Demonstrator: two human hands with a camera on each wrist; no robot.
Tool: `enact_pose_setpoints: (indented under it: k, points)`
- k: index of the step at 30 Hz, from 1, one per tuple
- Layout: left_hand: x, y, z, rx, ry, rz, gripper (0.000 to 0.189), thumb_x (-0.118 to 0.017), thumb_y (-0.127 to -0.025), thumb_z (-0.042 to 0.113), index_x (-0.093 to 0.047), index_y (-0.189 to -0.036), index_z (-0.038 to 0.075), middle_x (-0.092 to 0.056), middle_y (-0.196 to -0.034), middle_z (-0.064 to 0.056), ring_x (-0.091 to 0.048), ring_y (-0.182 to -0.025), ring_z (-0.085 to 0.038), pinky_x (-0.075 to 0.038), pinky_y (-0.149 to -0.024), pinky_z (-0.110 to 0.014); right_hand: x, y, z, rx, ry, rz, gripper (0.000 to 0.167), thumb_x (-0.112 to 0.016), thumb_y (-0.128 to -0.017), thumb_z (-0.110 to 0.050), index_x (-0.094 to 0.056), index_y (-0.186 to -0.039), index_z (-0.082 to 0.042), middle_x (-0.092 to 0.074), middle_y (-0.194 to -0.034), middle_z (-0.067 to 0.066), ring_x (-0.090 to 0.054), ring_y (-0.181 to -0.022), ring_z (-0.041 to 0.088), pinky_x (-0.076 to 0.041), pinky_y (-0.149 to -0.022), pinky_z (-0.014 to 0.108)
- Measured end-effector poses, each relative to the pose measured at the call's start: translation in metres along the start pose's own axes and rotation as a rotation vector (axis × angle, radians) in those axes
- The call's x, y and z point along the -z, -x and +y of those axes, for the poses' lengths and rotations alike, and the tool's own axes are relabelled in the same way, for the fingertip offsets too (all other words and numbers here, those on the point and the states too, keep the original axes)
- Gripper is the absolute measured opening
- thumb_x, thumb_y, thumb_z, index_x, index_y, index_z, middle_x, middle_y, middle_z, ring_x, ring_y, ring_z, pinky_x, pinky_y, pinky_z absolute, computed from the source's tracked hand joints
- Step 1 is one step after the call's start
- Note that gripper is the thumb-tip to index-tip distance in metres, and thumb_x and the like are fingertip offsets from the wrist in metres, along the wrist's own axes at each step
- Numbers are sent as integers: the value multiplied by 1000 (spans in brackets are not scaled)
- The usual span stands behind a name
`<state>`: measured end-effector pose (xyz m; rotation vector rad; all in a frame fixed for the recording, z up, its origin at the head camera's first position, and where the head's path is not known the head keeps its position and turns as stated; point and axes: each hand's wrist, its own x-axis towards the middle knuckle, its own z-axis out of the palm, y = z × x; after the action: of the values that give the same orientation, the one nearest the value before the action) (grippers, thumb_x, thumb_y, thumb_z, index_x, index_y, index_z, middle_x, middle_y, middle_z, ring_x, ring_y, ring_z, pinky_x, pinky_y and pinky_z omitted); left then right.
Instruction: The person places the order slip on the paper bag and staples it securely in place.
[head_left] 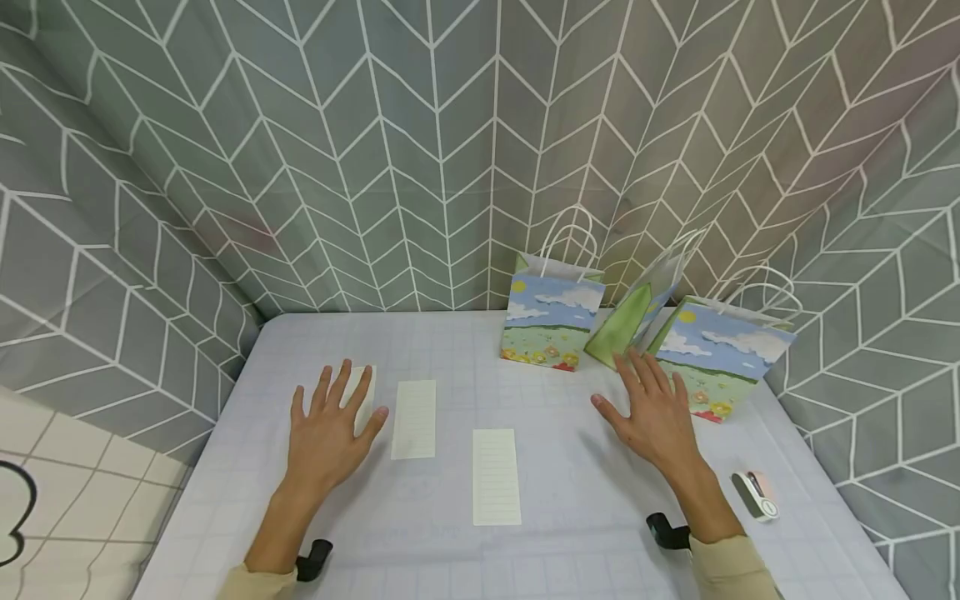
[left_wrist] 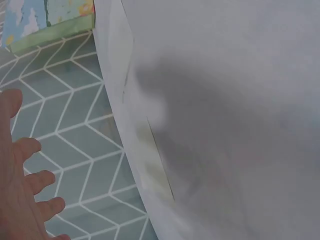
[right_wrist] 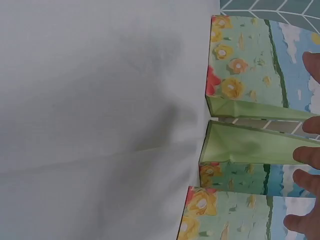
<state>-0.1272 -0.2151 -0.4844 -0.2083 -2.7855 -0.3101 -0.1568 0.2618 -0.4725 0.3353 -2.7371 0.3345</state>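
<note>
My left hand (head_left: 324, 442) is spread above the table's left side, its fingers overlapping a pale paper slip (head_left: 366, 400) in the head view. Beside it lies a second lined slip (head_left: 414, 419), and a third slip (head_left: 496, 477) is nearer the front middle. The right hand (head_left: 654, 412) hovers with fingers spread in front of the paper gift bags. One bag (head_left: 551, 321) stands upright, another (head_left: 626, 325) is turned to show its green side, and the rightmost bag (head_left: 723, 350) sits behind the right fingers. Neither hand holds anything.
A small stapler-like item (head_left: 755, 495), dark and pink with a white end, lies right of the right wrist. A white cloth covers the table (head_left: 585, 542). Patterned curtains (head_left: 450, 150) hang right behind its back edge and along the sides.
</note>
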Motion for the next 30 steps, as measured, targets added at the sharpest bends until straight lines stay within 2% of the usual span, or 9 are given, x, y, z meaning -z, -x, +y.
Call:
enact_pose_setpoints:
  k: [10, 15, 19, 30]
  points:
    - [-9, -17, 25, -33, 39, -57, 75, -43, -99, 66, -37, -157, 20, -28, -164, -13, -19, -152, -39, -6, -116, -68, -5, -19, -7, 20, -48, 41, 78, -68, -91, -49, -44, -151, -6, -41, -154, 21, -35, -142, 43, -31, -102, 70]
    - [-15, -23, 39, -58, 41, -89, 74, -41, -99, 67, -36, -158, 22, -26, -165, -10, -17, -153, -36, -6, -117, -66, -6, -27, -10, -12, -79, 6, 79, -64, -94, -52, -39, -154, -8, -37, -157, 19, -33, -143, 44, -32, -101, 71]
    - [-21, -25, 49, -83, 32, -96, 72, -44, -99, 65, -39, -157, 23, -29, -164, -9, -19, -153, -35, -8, -117, -65, -6, -32, -11, -39, -135, -23, 80, -61, -96, -53, -35, -156, -7, -35, -159, 19, -33, -143, 45, -32, -101, 73]
    - [-38, -25, 78, -192, 19, -125, 65, -53, -96, 63, -54, -147, 24, -43, -157, -7, -29, -150, -34, -13, -117, -65, -13, -48, -7, -163, -378, -147, 85, -55, -100, -54, -17, -161, -8, -27, -161, 25, -25, -146, 50, -23, -111, 69]
